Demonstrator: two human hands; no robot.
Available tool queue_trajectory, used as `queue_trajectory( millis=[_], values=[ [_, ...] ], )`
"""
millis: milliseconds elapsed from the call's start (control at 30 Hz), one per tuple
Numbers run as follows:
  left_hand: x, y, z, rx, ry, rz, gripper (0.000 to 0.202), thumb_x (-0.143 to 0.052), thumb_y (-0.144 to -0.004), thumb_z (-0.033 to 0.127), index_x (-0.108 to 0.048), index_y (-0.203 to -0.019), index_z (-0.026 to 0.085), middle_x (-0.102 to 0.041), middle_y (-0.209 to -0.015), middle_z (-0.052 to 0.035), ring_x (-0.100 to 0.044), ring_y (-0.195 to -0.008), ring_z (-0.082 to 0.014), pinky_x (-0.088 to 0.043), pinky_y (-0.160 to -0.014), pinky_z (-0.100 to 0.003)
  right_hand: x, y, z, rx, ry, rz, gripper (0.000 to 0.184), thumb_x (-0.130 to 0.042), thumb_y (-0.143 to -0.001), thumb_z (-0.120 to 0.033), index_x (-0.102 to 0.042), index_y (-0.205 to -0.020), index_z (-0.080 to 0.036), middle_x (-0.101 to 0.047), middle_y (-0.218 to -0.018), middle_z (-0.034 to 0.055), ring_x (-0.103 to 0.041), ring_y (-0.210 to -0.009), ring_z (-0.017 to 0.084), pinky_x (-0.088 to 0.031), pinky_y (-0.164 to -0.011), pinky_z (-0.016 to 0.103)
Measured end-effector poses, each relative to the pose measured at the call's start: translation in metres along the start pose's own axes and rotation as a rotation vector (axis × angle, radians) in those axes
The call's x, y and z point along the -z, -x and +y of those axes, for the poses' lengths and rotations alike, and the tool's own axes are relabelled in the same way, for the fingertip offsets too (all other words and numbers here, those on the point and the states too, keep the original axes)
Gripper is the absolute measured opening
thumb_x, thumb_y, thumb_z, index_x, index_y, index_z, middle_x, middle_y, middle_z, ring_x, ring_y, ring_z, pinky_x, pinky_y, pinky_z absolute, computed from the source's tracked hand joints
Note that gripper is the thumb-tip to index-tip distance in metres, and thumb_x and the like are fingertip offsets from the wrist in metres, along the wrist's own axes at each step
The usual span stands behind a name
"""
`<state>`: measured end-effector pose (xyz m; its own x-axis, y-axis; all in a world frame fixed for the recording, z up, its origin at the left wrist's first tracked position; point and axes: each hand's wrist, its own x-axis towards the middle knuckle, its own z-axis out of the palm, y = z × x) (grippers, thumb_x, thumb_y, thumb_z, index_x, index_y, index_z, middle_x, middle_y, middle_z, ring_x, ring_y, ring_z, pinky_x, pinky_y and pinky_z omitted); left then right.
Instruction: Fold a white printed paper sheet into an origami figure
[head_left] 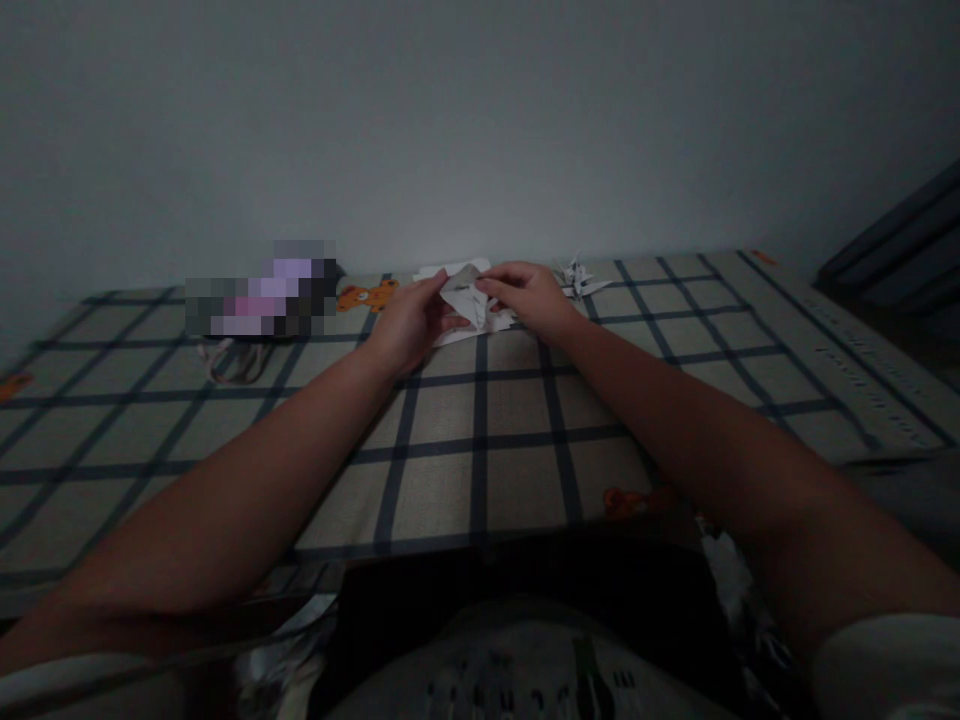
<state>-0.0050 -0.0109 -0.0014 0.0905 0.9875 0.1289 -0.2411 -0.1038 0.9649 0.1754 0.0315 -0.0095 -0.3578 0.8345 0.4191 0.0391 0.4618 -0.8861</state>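
A piece of folded white paper (469, 302) is held up between both hands over the far part of the table. My left hand (411, 318) grips its left side, thumb on top and fingers beneath. At its upper right, my right hand (531, 297) pinches the paper between thumb and fingers. Under the hands lie flat white paper sheets (450, 337). Just right of my right hand sit folded paper cranes (577, 278), with pointed tips sticking up. How the held paper is folded in detail is too dim to make out.
A checked tablecloth (517, 470) with bear prints covers the table, which meets a plain wall (480, 130). On the left stands a blurred purple and dark object (274, 300) with a looped cord (236, 360) before it. A dark slatted object (900, 225) stands at the far right.
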Motion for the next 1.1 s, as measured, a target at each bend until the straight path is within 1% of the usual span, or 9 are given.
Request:
queue_trajectory(
  millis=[133, 267, 333, 433, 500, 667, 800, 967, 1100],
  values=[
    [-0.001, 0.001, 0.0, 0.0, 0.014, -0.046, 0.032, -0.069, -0.08, 0.047, -0.07, -0.093, 0.017, -0.073, -0.101, -0.0092, -0.069, -0.095, -0.0248, -0.06, -0.071, -0.034, -0.001, 0.0, -0.004, 0.011, 0.091, 0.016, 0.031, -0.064, -0.087, -0.046, -0.064, -0.085, -0.016, -0.065, -0.08, 0.0022, -0.06, -0.072, 0.011, -0.054, -0.065, 0.024],
    [-0.006, 0.005, 0.002, 0.027, 0.014, -0.099, 0.041, -0.066, -0.081, 0.054, -0.067, -0.102, 0.019, -0.072, -0.103, -0.0084, -0.068, -0.096, -0.0243, -0.059, -0.072, -0.034, -0.004, 0.002, -0.004, 0.056, 0.136, 0.056, 0.025, -0.059, -0.091, -0.042, -0.057, -0.084, -0.018, -0.061, -0.078, 0.0004, -0.06, -0.071, 0.011, -0.052, -0.067, 0.025],
    [-0.008, 0.008, 0.001, 0.027, -0.028, -0.124, 0.04, -0.072, -0.078, 0.049, -0.066, -0.104, 0.019, -0.071, -0.102, -0.0072, -0.068, -0.093, -0.0222, -0.058, -0.073, -0.033, -0.005, 0.003, -0.003, 0.069, 0.163, 0.061, 0.021, -0.058, -0.091, -0.038, -0.057, -0.085, -0.018, -0.062, -0.079, 0.0006, -0.061, -0.073, 0.013, -0.051, -0.069, 0.026],
    [-0.01, 0.01, 0.0, 0.004, -0.124, -0.072, 0.038, -0.079, -0.069, 0.03, -0.066, -0.102, 0.017, -0.07, -0.098, -0.0047, -0.067, -0.085, -0.0175, -0.056, -0.071, -0.028, -0.006, 0.004, -0.003, 0.107, 0.218, 0.035, 0.018, -0.057, -0.091, -0.035, -0.059, -0.086, -0.018, -0.063, -0.082, 0.0021, -0.061, -0.079, 0.015, -0.051, -0.074, 0.029],
    [-0.01, 0.011, 0.0, -0.01, -0.169, -0.034, 0.035, -0.077, -0.067, 0.024, -0.067, -0.099, 0.016, -0.069, -0.094, -0.0036, -0.066, -0.078, -0.0151, -0.055, -0.068, -0.026, -0.006, 0.004, -0.002, 0.123, 0.219, 0.021, 0.017, -0.059, -0.089, -0.034, -0.06, -0.088, -0.017, -0.064, -0.084, 0.0026, -0.061, -0.081, 0.015, -0.051, -0.076, 0.03],
    [-0.009, 0.01, -0.001, -0.031, -0.183, -0.031, 0.029, -0.078, -0.067, 0.027, -0.07, -0.093, 0.014, -0.069, -0.088, -0.003, -0.063, -0.072, -0.0121, -0.052, -0.065, -0.022, -0.005, 0.002, 0.0, 0.061, 0.164, 0.032, 0.025, -0.068, -0.082, -0.04, -0.063, -0.085, -0.016, -0.065, -0.08, 0.002, -0.059, -0.074, 0.014, -0.049, -0.071, 0.028],
    [-0.007, 0.009, -0.004, -0.03, -0.12, -0.014, 0.028, -0.079, -0.068, 0.031, -0.071, -0.089, 0.014, -0.07, -0.085, -0.0038, -0.063, -0.071, -0.0119, -0.052, -0.064, -0.022, -0.003, 0.004, -0.008, 0.04, 0.231, 0.041, 0.026, -0.068, -0.082, -0.04, -0.066, -0.08, -0.014, -0.064, -0.07, 0.0016, -0.056, -0.066, 0.013, -0.044, -0.064, 0.027],
    [-0.009, 0.008, -0.004, -0.001, -0.055, -0.013, 0.022, -0.077, -0.067, 0.028, -0.07, -0.082, 0.014, -0.07, -0.081, -0.0039, -0.064, -0.071, -0.013, -0.053, -0.068, -0.025, -0.004, 0.005, -0.014, 0.051, 0.28, 0.033, 0.023, -0.065, -0.084, -0.034, -0.069, -0.078, -0.013, -0.063, -0.067, 0.001, -0.055, -0.066, 0.012, -0.042, -0.066, 0.027],
    [-0.009, 0.008, -0.003, 0.023, -0.088, 0.003, 0.024, -0.077, -0.066, 0.025, -0.069, -0.086, 0.014, -0.07, -0.083, -0.0036, -0.064, -0.071, -0.0138, -0.052, -0.067, -0.025, -0.004, 0.006, -0.013, 0.071, 0.296, 0.041, 0.021, -0.066, -0.084, -0.032, -0.071, -0.079, -0.013, -0.065, -0.069, 0.0015, -0.056, -0.067, 0.013, -0.043, -0.068, 0.027]
  ],
)
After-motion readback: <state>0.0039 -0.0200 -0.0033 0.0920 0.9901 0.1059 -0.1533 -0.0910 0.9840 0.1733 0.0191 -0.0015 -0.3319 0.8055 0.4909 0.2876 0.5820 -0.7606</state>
